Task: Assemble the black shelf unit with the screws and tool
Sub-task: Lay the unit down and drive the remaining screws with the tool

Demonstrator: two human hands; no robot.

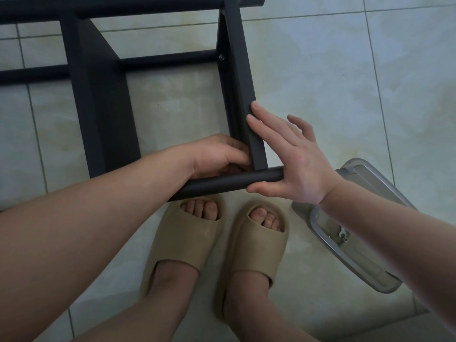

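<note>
My right hand point(291, 159), fingers straight, braces the flat black metal upright point(243, 95) against the round black tube point(222, 185); my left hand point(217, 156) curls at their corner, contents hidden. A slip could skew the joint.

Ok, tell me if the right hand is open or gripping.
Open: the right hand has straight fingers pressing the black post, thumb beside the round tube.

Floor point(345, 82) right of the frame point(237, 70) lies open; a clear container point(357, 166) blocks nearer.
</note>
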